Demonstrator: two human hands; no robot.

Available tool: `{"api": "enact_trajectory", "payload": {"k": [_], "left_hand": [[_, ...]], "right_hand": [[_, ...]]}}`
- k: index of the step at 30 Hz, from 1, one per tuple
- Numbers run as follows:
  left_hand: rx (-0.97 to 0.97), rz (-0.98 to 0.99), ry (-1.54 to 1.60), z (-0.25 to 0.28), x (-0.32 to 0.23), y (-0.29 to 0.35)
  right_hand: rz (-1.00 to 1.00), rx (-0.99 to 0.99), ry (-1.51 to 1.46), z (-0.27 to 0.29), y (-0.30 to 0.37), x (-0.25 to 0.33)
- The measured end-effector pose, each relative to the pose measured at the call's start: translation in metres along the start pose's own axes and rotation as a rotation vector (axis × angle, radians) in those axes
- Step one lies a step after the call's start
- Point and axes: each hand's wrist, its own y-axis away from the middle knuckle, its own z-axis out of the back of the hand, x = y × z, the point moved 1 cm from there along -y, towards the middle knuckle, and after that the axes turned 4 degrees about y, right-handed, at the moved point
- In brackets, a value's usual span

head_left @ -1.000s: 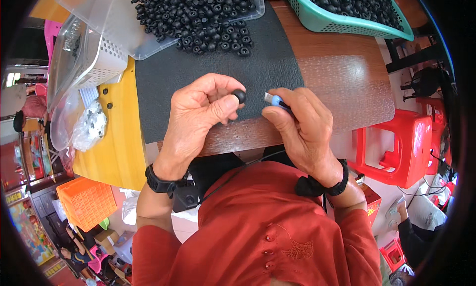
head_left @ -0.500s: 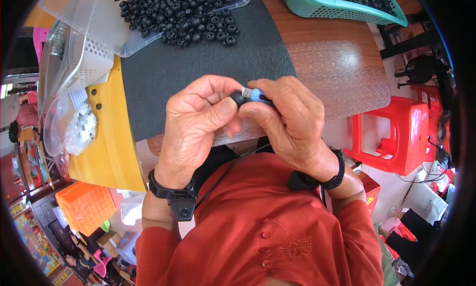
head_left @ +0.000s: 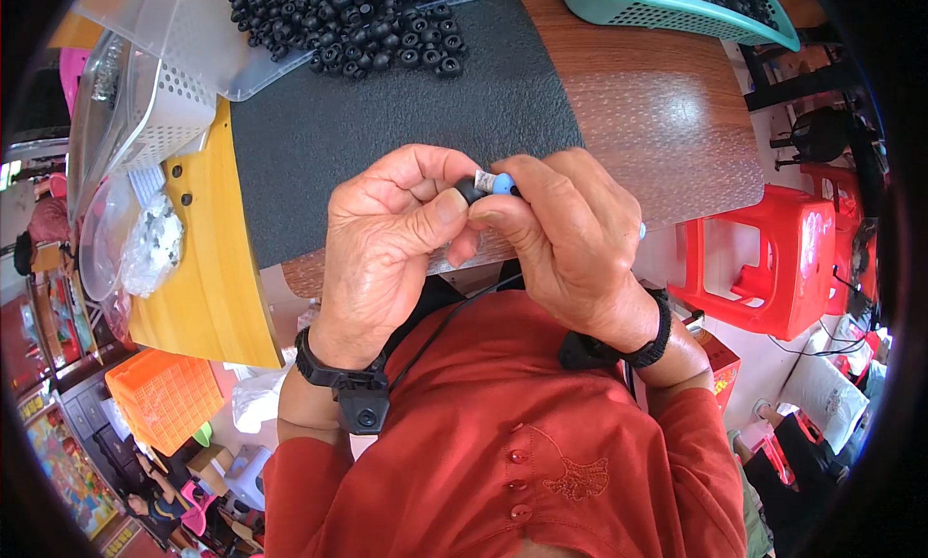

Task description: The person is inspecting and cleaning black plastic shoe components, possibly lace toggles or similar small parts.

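Note:
My left hand pinches a small black round piece between thumb and forefinger. My right hand is closed around a slim blue tool with a whitish band at its front. The banded end meets the black piece, and its tip is hidden there. A bit of light blue shows past the right palm, perhaps the tool's other end. Both hands are held over the near edge of the table. Beyond them lies a heap of similar black pieces, partly on a dark mat.
A teal basket with black pieces stands at the far right. At the left are a white perforated basket, a clear plastic bag and two loose black pieces on yellow wood. Red stools are right, an orange crate lower left.
Both hands keep their grip and have shifted only slightly to the right. The right hand has turned a little, and light blue now shows past its palm.

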Motion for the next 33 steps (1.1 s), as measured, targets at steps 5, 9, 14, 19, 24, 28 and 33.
{"api": "enact_trajectory", "payload": {"k": [5, 9, 14, 19, 24, 28, 33], "left_hand": [[-0.01, 0.013, 0.028, 0.0, 0.004, -0.002], [-0.003, 0.045, 0.078, -0.001, 0.006, -0.002], [-0.002, -0.019, 0.053, -0.006, 0.01, -0.005], [0.002, -0.059, 0.018, -0.01, 0.013, -0.003], [-0.007, -0.075, -0.019, -0.013, 0.015, -0.006], [-0.031, -0.085, -0.057, -0.016, 0.015, -0.017], [-0.02, -0.061, -0.111, -0.029, 0.007, -0.021]], "right_hand": [[0.014, 0.045, 0.041, 0.004, 0.0, 0.0], [-0.02, 0.108, 0.014, 0.004, 0.002, -0.001], [-0.182, 0.035, -0.081, 0.008, 0.008, -0.013], [-0.178, 0.027, -0.117, 0.011, 0.008, -0.008], [-0.15, 0.026, -0.099, 0.01, 0.009, -0.008], [-0.123, -0.023, -0.065, 0.005, 0.01, -0.019], [-0.076, -0.045, -0.009, 0.017, 0.001, -0.017]]}}
